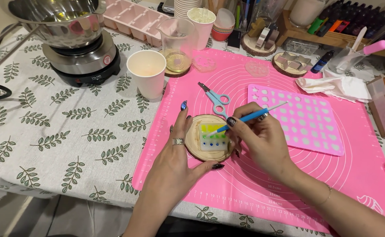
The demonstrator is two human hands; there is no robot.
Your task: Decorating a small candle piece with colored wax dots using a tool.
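The tabletop (pixel 47 131) was covered with a white cloth printed with green leaves, and on its right part lay a large pink mat (pixel 262 184) with ring markings. On the far left stood a small electric hot plate (pixel 84 66) with a steel bowl (pixel 56 19) on it. A white paper cup (pixel 147 72) stood at the left edge of the mat. On the mat, well right of the work, lay a pink mould sheet (pixel 302 120) with many small pale shapes.

The work itself was near the front of the mat: a round wooden disc (pixel 197 151) carrying a small pale block (pixel 213 137), yellow-green at the top and with a row of blue dots near the bottom. Small blue scissors (pixel 215 98) lay just behind the disc.

The left hand (pixel 177 153) was spread open around the left side of the disc, fingers touching its rim, steadying it. The right hand (pixel 258 136) was closed around a thin blue-handled tool (pixel 249 116), held like a pen, with the fine tip on the block.

To do this step well, I judged the left hand should hold the disc firmly so it could not turn. The right hand should rest its heel on the mat and press lightly, because the block looked soft and a slip might smear the dots.
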